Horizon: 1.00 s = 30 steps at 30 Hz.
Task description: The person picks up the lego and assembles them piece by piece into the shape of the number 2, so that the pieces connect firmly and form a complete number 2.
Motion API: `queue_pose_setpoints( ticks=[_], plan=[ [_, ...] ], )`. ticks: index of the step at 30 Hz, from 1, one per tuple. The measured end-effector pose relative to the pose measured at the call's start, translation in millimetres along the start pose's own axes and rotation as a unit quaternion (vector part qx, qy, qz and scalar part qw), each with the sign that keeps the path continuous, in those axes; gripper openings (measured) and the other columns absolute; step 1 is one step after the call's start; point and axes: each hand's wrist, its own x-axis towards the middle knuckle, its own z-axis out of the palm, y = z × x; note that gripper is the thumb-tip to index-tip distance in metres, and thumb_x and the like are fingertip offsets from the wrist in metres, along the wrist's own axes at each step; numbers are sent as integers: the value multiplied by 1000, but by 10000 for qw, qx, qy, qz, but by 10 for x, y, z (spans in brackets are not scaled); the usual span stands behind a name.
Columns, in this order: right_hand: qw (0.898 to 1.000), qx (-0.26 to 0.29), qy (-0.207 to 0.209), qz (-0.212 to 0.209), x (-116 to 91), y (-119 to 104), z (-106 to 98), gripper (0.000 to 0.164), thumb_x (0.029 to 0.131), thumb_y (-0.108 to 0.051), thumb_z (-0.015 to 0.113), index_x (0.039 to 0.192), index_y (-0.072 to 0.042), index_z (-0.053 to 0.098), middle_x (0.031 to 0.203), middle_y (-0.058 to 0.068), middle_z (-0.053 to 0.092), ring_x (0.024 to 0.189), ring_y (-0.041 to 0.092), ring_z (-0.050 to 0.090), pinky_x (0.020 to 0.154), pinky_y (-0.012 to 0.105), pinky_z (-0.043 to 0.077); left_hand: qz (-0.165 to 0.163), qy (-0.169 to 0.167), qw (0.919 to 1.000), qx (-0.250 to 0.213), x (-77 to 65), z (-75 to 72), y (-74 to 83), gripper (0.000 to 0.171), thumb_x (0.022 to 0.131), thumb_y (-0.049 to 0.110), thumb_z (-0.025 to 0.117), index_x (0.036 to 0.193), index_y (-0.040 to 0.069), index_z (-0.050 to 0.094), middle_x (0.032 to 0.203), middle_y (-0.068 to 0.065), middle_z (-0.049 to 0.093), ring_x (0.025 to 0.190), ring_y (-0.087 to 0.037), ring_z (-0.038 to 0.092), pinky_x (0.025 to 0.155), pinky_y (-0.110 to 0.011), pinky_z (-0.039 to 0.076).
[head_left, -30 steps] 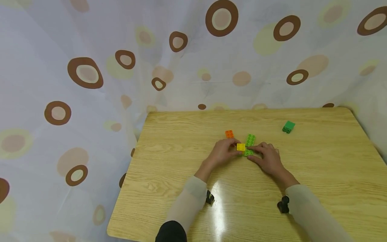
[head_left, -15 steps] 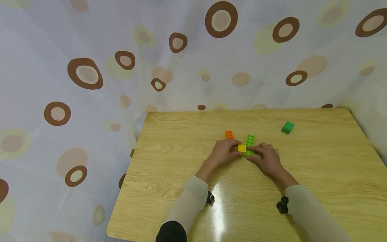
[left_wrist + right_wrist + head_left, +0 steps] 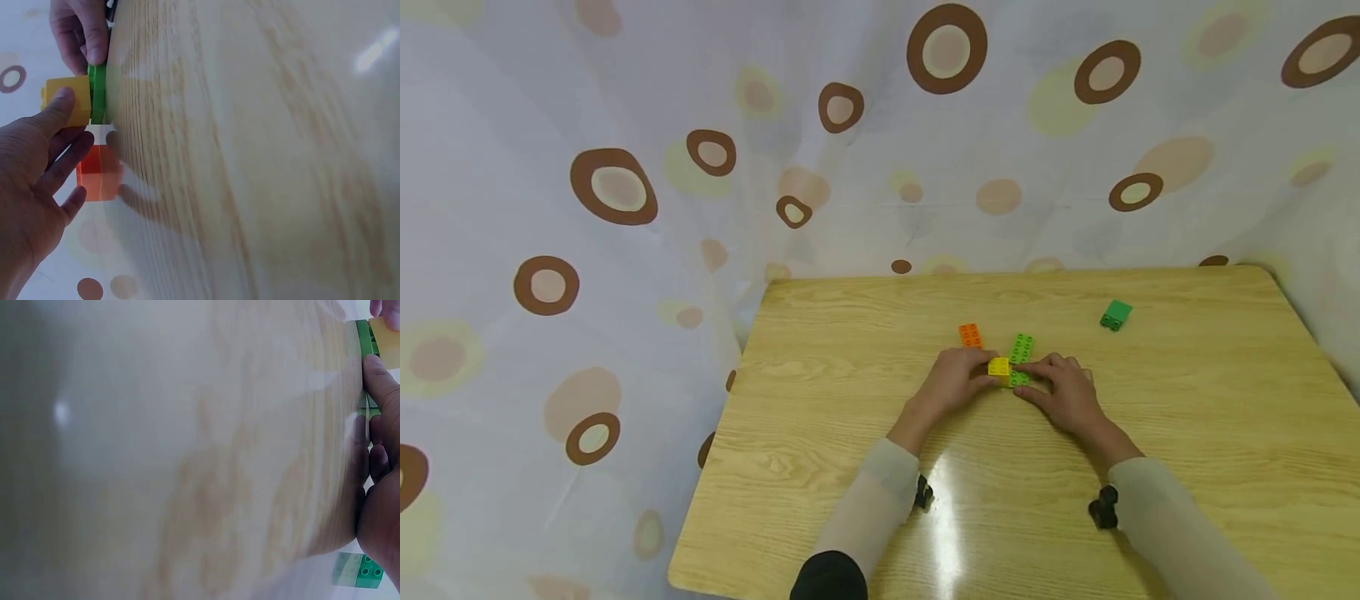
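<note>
My left hand (image 3: 953,382) pinches a yellow toy building brick (image 3: 998,367), its studs facing up. Under and beside that brick lies a flat light green brick (image 3: 1019,379), which my right hand (image 3: 1067,396) holds between thumb and forefinger. In the left wrist view the yellow brick (image 3: 70,100) sits directly over the green one (image 3: 97,94); whether their studs are locked together I cannot tell. A second light green piece (image 3: 1022,344) extends toward the back, partly behind my right forefinger. The right wrist view shows my right thumb (image 3: 379,378) against the green brick's side.
An orange brick (image 3: 970,335) lies just behind my left hand. Farther back on the right is a dark green brick (image 3: 1116,315) on the wooden table (image 3: 820,375). A patterned curtain (image 3: 880,167) hangs along the table's back and left.
The yellow brick shifts only slightly between my left fingers over the light green brick. My right hand keeps its place, and the other bricks stay put.
</note>
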Motion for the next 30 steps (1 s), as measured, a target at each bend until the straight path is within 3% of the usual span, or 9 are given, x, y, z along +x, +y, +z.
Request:
queue_pose_setpoints(
  ticks=[3,9,12,30],
  plan=[
    [10000,-14,1,11,7,13,5,40,94,-28,83,130,-14,76,104,9,64,91,29,50,76,44,27,-9,-45,10000,20,10,-9,8,42,98,34,75,136,16,73,132,3,73,122,-11,67,106,-22,49],
    [9999,-73,-32,61,18,27,-17,40,94,-30,82,130,-13,76,107,10,65,95,31,52,77,44,28,280,-84,9976,621,33,-4,41,47,100,38,72,140,13,70,136,0,72,124,-14,67,110,-24,47],
    [9999,-103,-61,51,29,25,-40,41,95,-31,82,131,-13,76,107,11,65,96,32,52,76,44,28,218,-79,9974,678,38,-3,51,49,100,40,71,142,13,69,137,1,71,125,-13,66,111,-25,47],
    [9999,-44,-99,117,-11,18,-17,42,95,-31,82,132,-13,75,111,12,65,97,33,52,78,47,29,-139,-95,9998,-49,18,49,-1,42,97,37,76,135,19,73,131,5,73,122,-9,66,106,-23,49]
  ],
)
